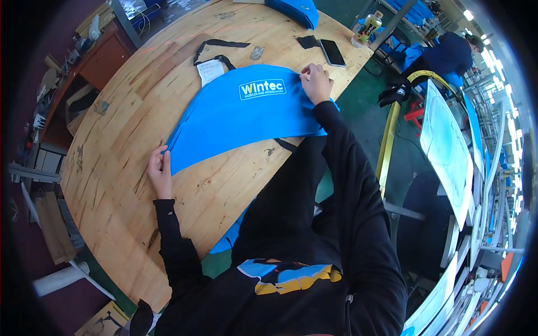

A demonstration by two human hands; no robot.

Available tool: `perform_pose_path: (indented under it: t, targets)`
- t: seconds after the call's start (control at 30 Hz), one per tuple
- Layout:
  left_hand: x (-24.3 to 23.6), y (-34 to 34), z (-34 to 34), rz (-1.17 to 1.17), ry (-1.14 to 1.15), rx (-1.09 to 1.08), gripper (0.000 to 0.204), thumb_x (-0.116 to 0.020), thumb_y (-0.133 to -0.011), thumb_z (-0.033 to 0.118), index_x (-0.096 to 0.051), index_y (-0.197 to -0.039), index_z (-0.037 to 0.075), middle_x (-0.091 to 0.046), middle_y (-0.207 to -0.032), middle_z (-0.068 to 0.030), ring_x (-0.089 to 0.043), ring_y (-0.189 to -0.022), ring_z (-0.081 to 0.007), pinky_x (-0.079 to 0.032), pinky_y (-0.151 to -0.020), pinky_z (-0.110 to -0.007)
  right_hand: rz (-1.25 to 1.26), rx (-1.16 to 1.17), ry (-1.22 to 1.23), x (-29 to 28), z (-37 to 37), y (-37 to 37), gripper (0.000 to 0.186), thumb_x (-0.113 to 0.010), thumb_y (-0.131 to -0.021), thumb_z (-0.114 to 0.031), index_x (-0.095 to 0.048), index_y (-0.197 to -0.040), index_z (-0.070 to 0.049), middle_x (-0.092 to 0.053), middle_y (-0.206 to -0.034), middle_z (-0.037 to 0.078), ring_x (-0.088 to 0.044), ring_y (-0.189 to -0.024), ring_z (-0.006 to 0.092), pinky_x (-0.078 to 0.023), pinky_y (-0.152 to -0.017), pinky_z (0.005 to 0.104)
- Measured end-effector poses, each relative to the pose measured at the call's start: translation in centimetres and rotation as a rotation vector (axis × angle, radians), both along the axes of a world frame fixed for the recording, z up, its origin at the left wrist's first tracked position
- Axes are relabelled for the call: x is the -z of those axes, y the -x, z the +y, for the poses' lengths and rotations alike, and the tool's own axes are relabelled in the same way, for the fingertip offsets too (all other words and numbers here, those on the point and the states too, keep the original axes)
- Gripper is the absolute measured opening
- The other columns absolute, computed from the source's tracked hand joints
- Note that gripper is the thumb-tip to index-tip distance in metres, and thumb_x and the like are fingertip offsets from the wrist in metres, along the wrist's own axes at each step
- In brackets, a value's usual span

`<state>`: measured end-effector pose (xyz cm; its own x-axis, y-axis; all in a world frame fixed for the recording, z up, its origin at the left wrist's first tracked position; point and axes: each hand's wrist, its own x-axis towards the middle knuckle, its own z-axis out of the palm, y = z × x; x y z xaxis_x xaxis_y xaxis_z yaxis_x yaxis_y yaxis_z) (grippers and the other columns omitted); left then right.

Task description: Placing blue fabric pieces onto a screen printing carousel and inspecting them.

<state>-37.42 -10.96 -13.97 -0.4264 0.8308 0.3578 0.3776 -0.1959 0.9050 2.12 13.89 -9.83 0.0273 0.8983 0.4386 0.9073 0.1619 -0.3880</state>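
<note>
A curved blue fabric piece (pixel 246 120) with a white and yellow printed logo lies on the wooden table in front of me. My left hand (pixel 159 172) pinches its pointed left corner between thumb and fingers, where several layered edges show. At the upper right edge my right hand (pixel 317 84) is closed on the fabric, its fingertips pressed together. Past the fabric's far edge lies a black strap (pixel 208 43), with a white label (pixel 210 71) beside it. Part of another dark strap (pixel 286 145) shows under the near edge.
On the wooden table (pixel 117 218) a phone (pixel 333 52), a small black patch (pixel 307 42) and a bottle (pixel 368 27) sit at the far right. Folded blue fabric (pixel 294 11) lies at the far edge. A co-worker (pixel 448 53) bends over at the right, behind a yellow-edged frame (pixel 388 148).
</note>
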Motion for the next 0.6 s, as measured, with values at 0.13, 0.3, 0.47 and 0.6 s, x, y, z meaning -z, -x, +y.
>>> perform_pose_path:
  t: [0.13,0.3,0.47,0.6]
  targets:
    - [0.2,0.1,0.0,-0.005,-0.01,-0.002,0.013,-0.057,-0.093,0.004,-0.059,-0.106,0.002,-0.039,-0.066,0.0082,-0.031,-0.057,0.0004,-0.023,-0.049,-0.018,0.025,-0.362,-0.14,-0.6,-1.6,4.8,0.018,-0.066,-0.079,-0.021,-0.061,-0.095,-0.015,-0.059,-0.102,0.005,-0.053,-0.102,0.028,-0.036,-0.087,0.0513]
    - [0.1,0.2,-0.3,-0.031,-0.022,-0.019,0.014,-0.058,-0.092,0.004,-0.059,-0.106,0.002,-0.04,-0.065,0.0084,-0.032,-0.056,0.0003,-0.023,-0.048,-0.018,-0.047,-0.755,-0.114,0.0,-6.1,13.5,0.041,-0.055,-0.088,-0.041,-0.054,-0.124,-0.021,-0.047,-0.135,0.008,-0.039,-0.128,0.0313,-0.024,-0.103,0.0603]
    - [0.0,0.0,-0.1,0.022,-0.044,-0.052,0.015,-0.059,-0.092,0.006,-0.059,-0.106,0.003,-0.042,-0.063,0.008,-0.032,-0.054,0.001,-0.024,-0.048,-0.017,-0.255,-0.673,-0.08,1.4,-5.4,15.3,0.06,-0.032,-0.091,-0.061,-0.038,-0.141,-0.03,-0.032,-0.149,0.006,-0.022,-0.14,0.0299,-0.006,-0.108,0.0655]
    - [-1.8,-1.2,-0.1,0.504,0.012,-0.267,0.021,-0.061,-0.089,0.012,-0.06,-0.109,0.007,-0.058,-0.085,-0.0012,-0.052,-0.074,-0.0125,-0.041,-0.067,-0.028,-0.248,-0.612,-0.132,1.4,-5.5,14.6,0.06,-0.033,-0.092,-0.061,-0.039,-0.141,-0.028,-0.031,-0.15,0.007,-0.022,-0.14,0.0306,-0.007,-0.108,0.0661]
